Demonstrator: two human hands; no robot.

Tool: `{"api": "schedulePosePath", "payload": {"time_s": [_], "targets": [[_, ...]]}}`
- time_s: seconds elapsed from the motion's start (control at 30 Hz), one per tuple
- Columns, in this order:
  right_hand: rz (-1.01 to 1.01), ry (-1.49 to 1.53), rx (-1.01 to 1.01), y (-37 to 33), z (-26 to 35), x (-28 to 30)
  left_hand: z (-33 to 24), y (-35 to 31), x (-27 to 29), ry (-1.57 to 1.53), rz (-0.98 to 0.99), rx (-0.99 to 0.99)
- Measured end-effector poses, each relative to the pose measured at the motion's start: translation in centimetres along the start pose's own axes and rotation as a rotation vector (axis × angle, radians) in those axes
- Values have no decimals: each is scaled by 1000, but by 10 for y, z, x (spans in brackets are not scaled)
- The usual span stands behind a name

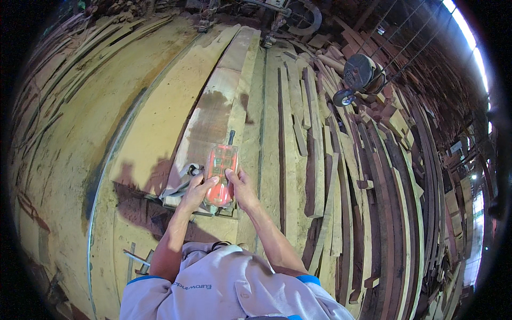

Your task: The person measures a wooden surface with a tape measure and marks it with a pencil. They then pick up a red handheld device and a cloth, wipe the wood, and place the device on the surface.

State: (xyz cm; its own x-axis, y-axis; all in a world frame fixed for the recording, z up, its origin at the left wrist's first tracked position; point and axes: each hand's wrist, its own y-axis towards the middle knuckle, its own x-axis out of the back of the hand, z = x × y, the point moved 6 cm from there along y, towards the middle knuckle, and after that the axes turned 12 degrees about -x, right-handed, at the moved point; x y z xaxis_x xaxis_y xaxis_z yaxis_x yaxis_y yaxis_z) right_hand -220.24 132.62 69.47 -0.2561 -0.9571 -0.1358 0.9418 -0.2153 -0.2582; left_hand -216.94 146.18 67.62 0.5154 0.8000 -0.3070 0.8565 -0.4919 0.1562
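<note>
Both my hands hold a handheld remote control point(222, 163) in front of my body. It is red with dark buttons, has a short black antenna at its top end, and looks wrapped in clear plastic. My left hand point(195, 193) grips its left side, the thumb lying over the lower face. On the right side my right hand point(243, 186) is closed round it, its thumb near the lower buttons. Below the remote lies a long sawn plank point(213, 106) with a dark patch. A pale crumpled item point(178, 186) lies on the plank beside my left hand.
A crane hook block point(362, 72) hangs on cables at upper right. Stacks of long boards point(341, 176) cover the right side. Steel rails point(104, 181) run along the sawdust-covered floor point(96, 106). Machinery with a wheel point(306, 18) stands at the far end.
</note>
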Motion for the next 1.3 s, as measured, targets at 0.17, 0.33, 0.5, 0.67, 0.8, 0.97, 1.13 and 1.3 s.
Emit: {"api": "schedulePosePath", "payload": {"time_s": [0.17,0.33,0.5,0.67,0.8,0.97,1.13,1.3], "targets": [[32,10,-61,-2,1,-3,-2,0,-1,6,-5,14],[27,-36,-53,-1,-1,3,-4,-3,-2,50,-17,5],[-15,21,-11,5,-5,2,-6,-1,-2,49,-7,-19],[21,17,-21,7,-2,0,-3,6,3,106,4,-45],[-13,-33,-108,4,-5,5,1,5,3,119,15,-49],[16,-25,-6,6,-2,0,0,6,5,117,13,-57],[34,-21,-37,4,1,0,-2,6,4,128,34,-58],[84,30,-8,-5,10,-5,2,6,5,110,20,-10]]}}
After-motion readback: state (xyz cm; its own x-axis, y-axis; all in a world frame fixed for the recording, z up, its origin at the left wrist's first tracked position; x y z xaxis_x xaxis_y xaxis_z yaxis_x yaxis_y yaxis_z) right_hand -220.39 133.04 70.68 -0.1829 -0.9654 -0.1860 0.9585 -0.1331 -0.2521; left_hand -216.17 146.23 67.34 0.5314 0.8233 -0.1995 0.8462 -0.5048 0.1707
